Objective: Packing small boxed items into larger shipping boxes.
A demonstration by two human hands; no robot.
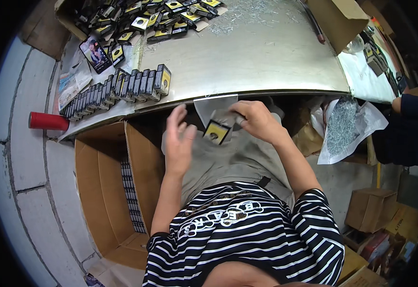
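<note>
Over my lap, my right hand (259, 122) grips the top of a small black-and-yellow box (217, 132) with a round dark picture on its face. A blurred, see-through piece shows at the box's upper end, too smeared to name. Just left of the box, my left hand (179, 141) is raised with its fingers apart and holds nothing; a gap separates it from the box. A pale flat sheet (213, 106) hangs at the table edge behind the box. Similar boxes stand in a close row (142, 83) along the table's front left edge.
A heap of loose boxes (170, 19) and a phone (95, 54) lie on the metal table (247, 62). A red cylinder (49, 121) juts at left. An open carton (101, 191) holds stacked boxes. A white bag of thin metal pieces (341, 125) sits at right, near another person's dark sleeve (410, 129).
</note>
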